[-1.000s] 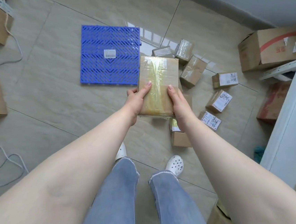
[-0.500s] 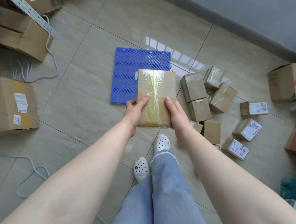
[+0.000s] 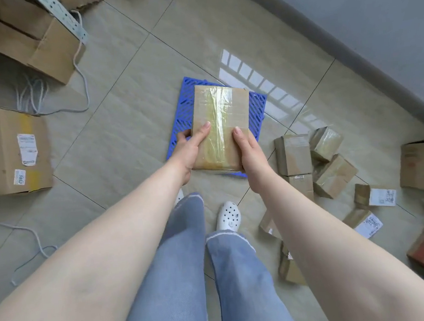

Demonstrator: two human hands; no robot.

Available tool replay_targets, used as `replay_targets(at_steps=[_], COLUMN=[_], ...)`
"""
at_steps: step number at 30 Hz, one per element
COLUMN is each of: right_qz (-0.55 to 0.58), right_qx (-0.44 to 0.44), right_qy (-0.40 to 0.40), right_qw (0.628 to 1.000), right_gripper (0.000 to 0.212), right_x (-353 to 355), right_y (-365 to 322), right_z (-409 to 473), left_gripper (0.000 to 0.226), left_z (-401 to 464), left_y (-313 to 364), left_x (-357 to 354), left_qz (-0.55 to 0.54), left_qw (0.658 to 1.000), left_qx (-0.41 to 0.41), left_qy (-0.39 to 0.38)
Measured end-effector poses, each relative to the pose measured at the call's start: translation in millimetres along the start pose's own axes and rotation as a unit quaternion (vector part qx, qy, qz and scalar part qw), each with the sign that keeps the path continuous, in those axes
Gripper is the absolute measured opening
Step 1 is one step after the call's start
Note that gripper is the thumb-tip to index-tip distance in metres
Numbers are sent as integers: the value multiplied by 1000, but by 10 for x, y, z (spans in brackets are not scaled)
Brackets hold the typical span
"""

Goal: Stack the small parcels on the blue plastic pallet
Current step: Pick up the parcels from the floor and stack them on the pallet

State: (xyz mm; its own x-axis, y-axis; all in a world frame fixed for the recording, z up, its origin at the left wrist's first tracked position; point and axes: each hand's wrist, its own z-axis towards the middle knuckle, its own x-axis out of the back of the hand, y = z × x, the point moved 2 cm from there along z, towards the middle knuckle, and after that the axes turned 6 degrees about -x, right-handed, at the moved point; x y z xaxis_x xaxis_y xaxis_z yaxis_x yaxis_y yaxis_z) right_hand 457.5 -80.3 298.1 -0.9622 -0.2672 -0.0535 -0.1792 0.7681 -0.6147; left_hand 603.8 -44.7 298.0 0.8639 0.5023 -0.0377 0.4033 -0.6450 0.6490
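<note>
Both hands hold one flat parcel point(image 3: 222, 125) in front of the body, above the floor point(image 3: 125, 132). The left hand point(image 3: 190, 149) grips the parcel's near left edge: its thumb lies flat on the taped top face and the remaining fingers point(image 3: 181, 137) curl round the left side and underneath. The right hand point(image 3: 250, 151) grips the near right edge in the same manner, thumb on top, the other fingers hidden under the parcel. The fingers of both hands are therefore clamped on the parcel. The parcel is brown cardboard with a wide strip of clear tape running lengthwise along its top face.

Directly beyond and beneath the fingers lies the blue pallet point(image 3: 256, 109), flat on the floor. The parcel covers most of it from this view; blue slats show on the left side, the right side and at the near edge. Whether the parcel touches the pallet cannot be told.

To the right of the right hand, a group of small parcels point(image 3: 293, 152) lies on the floor, several of them touching one another. Farther right of these lie parcels with white labels point(image 3: 381, 197).

Well to the left of the left hand stands a large labelled box point(image 3: 8, 151). Beyond it sits an open box point(image 3: 31, 40), with a white cord point(image 3: 81, 77) trailing across the floor beside it.

Below the hands, the person's jeans point(image 3: 190, 266) and one white shoe point(image 3: 228, 215) are visible.
</note>
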Motion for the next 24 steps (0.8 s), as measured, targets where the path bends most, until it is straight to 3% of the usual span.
replay_targets(at_steps=[2, 7, 12, 18, 24], right_qz=[-4, 16, 26, 22, -8], right_qx=[-3, -9, -22, -41, -36], right_qy=[8, 19, 8, -2, 19], right_qw=[1000, 1000, 999, 999, 999], right_gripper=[54, 51, 49, 52, 55], right_x=[-113, -449, -745, -885, -839], right_y=[-96, -331, -364, -13, 457], right_z=[185, 712, 1431, 2571, 3684], left_gripper=[101, 83, 68, 49, 56], left_z=[212, 841, 1621, 2742, 3824], left_y=[137, 408, 529, 200, -397], left_x=[65, 255, 468, 526, 496], left_qz=[5, -7, 53, 127, 166], left_qw=[1000, 1000, 998, 990, 984], left_qx=[5, 17, 4, -35, -49], left_qy=[-7, -8, -20, -41, -37])
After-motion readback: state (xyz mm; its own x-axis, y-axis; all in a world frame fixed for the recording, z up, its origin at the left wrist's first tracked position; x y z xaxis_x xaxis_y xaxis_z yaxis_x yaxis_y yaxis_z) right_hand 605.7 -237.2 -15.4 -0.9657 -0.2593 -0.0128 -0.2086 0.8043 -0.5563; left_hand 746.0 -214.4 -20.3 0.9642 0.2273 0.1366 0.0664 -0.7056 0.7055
